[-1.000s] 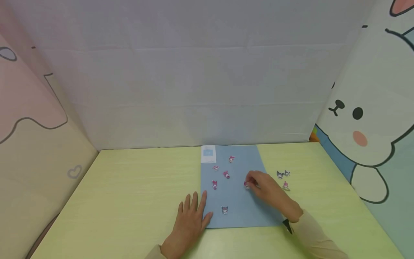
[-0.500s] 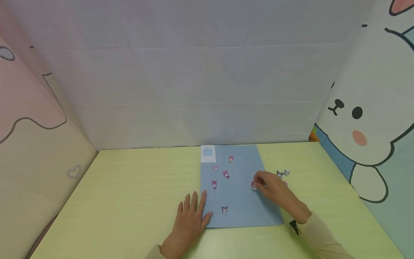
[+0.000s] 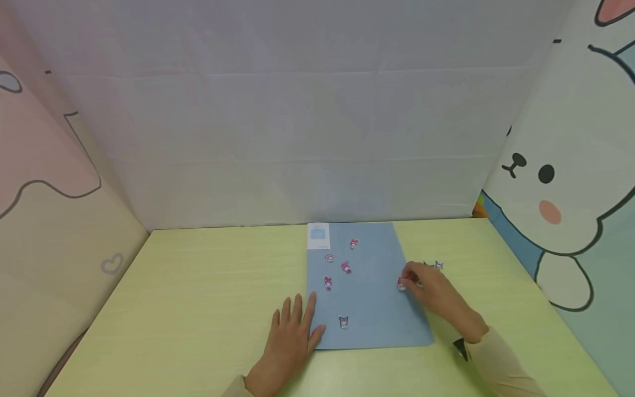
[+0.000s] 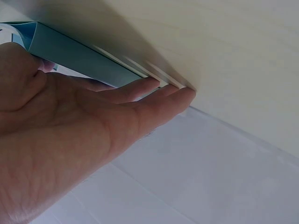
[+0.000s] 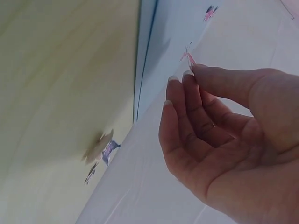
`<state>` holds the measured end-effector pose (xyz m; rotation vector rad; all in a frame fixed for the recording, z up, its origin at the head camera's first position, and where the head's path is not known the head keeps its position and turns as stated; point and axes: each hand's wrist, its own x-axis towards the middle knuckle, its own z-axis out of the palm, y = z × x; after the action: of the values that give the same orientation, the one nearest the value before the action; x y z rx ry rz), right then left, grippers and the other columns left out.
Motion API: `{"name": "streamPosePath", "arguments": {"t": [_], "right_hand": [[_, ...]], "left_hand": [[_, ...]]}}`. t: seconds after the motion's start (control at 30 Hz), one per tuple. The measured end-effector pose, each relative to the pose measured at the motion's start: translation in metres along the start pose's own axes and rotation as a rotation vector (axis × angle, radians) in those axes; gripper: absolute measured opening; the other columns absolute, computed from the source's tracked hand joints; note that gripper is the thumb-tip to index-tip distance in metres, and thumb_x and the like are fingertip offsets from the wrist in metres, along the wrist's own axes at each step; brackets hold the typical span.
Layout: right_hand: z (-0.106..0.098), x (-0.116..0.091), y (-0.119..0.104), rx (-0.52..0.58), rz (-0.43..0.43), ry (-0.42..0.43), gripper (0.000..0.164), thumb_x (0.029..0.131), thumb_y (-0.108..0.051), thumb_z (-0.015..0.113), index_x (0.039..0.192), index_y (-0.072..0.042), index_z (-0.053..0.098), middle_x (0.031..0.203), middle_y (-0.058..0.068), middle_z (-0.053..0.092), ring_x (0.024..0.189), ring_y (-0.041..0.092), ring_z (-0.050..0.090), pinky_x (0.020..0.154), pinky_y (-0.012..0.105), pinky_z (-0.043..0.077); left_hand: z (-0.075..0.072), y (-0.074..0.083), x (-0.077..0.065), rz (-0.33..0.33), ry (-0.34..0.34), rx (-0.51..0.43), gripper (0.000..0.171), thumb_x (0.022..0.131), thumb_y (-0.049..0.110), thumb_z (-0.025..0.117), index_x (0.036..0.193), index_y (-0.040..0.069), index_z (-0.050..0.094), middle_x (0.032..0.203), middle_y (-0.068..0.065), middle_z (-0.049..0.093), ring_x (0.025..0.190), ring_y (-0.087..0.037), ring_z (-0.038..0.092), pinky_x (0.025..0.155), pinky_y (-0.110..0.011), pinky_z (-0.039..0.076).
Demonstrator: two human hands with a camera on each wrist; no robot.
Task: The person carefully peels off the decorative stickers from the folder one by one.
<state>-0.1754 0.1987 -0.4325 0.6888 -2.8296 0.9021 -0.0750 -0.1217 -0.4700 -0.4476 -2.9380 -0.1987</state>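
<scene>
The sticker (image 3: 401,284) pinched in the right hand (image 3: 432,289) has been shifted right, seemingly unplaced. The left hand (image 3: 291,337) is spread.

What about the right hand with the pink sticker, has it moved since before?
Yes, rightward: in the head view, the right hand has carried the pink sticker closer to the right edge of the blue folder.

Folder (image 3: 372,311): plain light blue
Label (image 3: 318,242), folder's far left corner: white, light-blue patch
Pinched sticker (image 3: 401,286), near folder's right edge: pink, white
Eared sticker (image 3: 344,322), near folder's near edge: dark, pale
Table (image 3: 213,286): pale yellow-green, faint grain
Sleeve (image 3: 501,364): beige
</scene>
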Motion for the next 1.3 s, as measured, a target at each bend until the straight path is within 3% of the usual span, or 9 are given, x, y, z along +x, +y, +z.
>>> {"name": "streamPosePath", "arguments": {"t": [0.23,0.33,0.57,0.8,1.3], "right_hand": [[-0.004,-0.001,0.013,-0.045,0.025,0.007,0.012,0.090,0.000,0.075,0.088,-0.005,0.064,0.083,-0.002,0.068,0.075,0.013,0.058,0.074,0.038,0.053],[-0.007,-0.002,0.017,-0.058,0.026,0.011,0.013,0.090,0.001,0.075,0.087,-0.004,0.063,0.080,-0.002,0.067,0.071,0.012,0.054,0.071,0.039,0.051],[-0.015,-0.004,0.023,-0.046,0.035,0.003,0.013,0.091,0.001,0.073,0.087,-0.003,0.062,0.078,0.000,0.065,0.069,0.012,0.049,0.060,0.028,0.044],[-0.022,-0.006,0.034,-0.044,0.016,0.034,0.014,0.089,0.003,0.073,0.084,-0.002,0.061,0.080,0.004,0.069,0.068,0.011,0.049,0.059,0.027,0.041],[-0.041,-0.009,0.055,-0.071,0.147,-0.040,0.009,0.095,-0.001,0.068,0.091,0.002,0.061,0.081,0.006,0.065,0.074,0.020,0.058,0.066,0.039,0.049]], "left_hand": [[0.001,0.000,-0.001,0.006,0.018,0.008,0.061,0.103,0.044,0.058,0.150,0.008,0.049,0.139,-0.026,0.056,0.127,-0.047,0.054,0.098,-0.061,0.047],[0.002,0.000,-0.001,0.010,0.029,0.014,0.061,0.102,0.044,0.058,0.150,0.007,0.050,0.138,-0.025,0.056,0.127,-0.046,0.054,0.098,-0.061,0.047],[0.002,0.000,-0.001,0.016,0.045,0.035,0.061,0.102,0.044,0.059,0.149,0.007,0.051,0.137,-0.025,0.057,0.126,-0.046,0.055,0.097,-0.060,0.048],[0.002,0.000,-0.002,0.023,0.053,0.053,0.061,0.102,0.044,0.059,0.149,0.008,0.051,0.136,-0.024,0.057,0.125,-0.045,0.055,0.096,-0.059,0.049],[0.003,0.000,-0.001,0.029,0.070,0.063,0.060,0.101,0.044,0.060,0.148,0.008,0.052,0.136,-0.024,0.058,0.124,-0.045,0.056,0.096,-0.058,0.049]]}}
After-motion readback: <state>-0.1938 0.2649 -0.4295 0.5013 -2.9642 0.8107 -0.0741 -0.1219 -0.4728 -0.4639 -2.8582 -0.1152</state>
